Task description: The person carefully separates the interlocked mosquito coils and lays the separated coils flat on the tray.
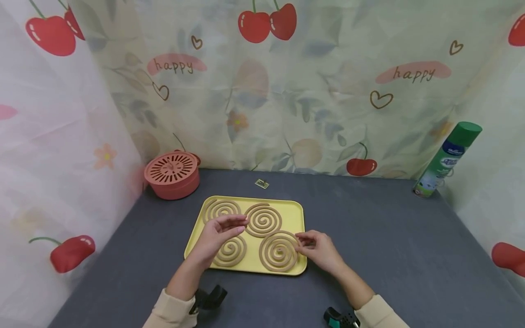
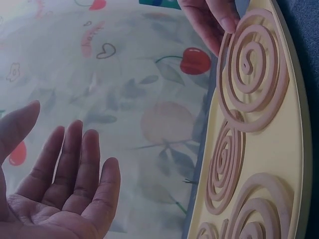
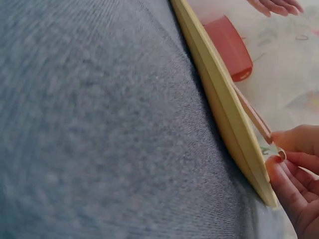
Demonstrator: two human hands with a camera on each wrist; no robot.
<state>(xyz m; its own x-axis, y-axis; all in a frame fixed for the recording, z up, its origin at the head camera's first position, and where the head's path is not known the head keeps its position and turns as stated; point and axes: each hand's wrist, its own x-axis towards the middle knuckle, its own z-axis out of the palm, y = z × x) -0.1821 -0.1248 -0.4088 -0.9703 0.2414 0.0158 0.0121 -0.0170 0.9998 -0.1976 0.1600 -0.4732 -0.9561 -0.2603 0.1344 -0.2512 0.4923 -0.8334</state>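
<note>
Several tan spiral mosquito coils lie on a yellow tray (image 1: 252,269). At the near right corner, my right hand (image 1: 320,249) pinches the outer edge of one mosquito coil (image 1: 267,262) between thumb and fingers. In the right wrist view that coil (image 3: 252,112) tilts, its pinched edge raised off the tray. My left hand (image 1: 221,234) hovers over the left part of the tray, partly covering two coils in the head view. Its fingers are loosely extended and hold nothing, as the left wrist view shows the left palm (image 2: 65,199). Another coil (image 1: 264,220) lies at the back, right of my left hand.
A pink round container with a slotted lid (image 1: 172,175) stands at the back left. Behind the tray lies a small metal piece (image 1: 262,183). A green spray can (image 1: 447,159) leans at the back right. Printed curtains (image 1: 303,91) enclose the dark table (image 1: 389,237).
</note>
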